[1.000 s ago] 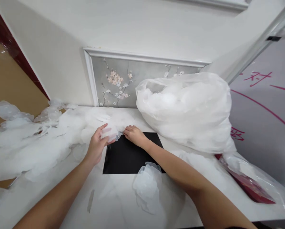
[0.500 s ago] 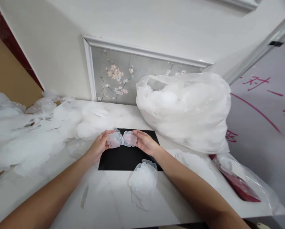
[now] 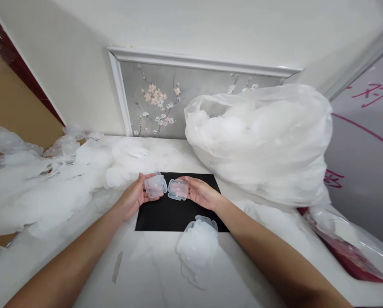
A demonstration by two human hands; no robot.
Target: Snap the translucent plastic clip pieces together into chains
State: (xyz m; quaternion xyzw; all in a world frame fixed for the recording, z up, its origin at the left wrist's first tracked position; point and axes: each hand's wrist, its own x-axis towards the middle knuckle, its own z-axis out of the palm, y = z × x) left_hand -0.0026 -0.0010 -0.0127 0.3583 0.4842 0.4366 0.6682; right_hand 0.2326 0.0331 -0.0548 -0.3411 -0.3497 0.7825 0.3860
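Note:
Over a black mat [image 3: 166, 216], my left hand [image 3: 136, 194] holds a translucent plastic piece [image 3: 155, 186] with rounded, notched edges. My right hand [image 3: 201, 192] grips a similar translucent plastic piece [image 3: 178, 189] by its right edge. A narrow gap lies between the two pieces, and skin shows pinkish through both. Fingers of each hand are partly hidden behind the pieces. Below the right hand, a small heap of clear plastic pieces [image 3: 199, 246] overlaps the mat's front edge and the white table [image 3: 146, 265].
Many loose translucent pieces [image 3: 57, 184] are spread across the left side. A big clear bag [image 3: 262, 145] full of white pieces stands at the back right, against a framed floral panel [image 3: 159, 98]. Red material under clear plastic [image 3: 355, 256] lies at the right edge.
The two pieces have come apart slightly, the right hand shifting rightward, and both now face the camera more squarely. The view has also shifted a little.

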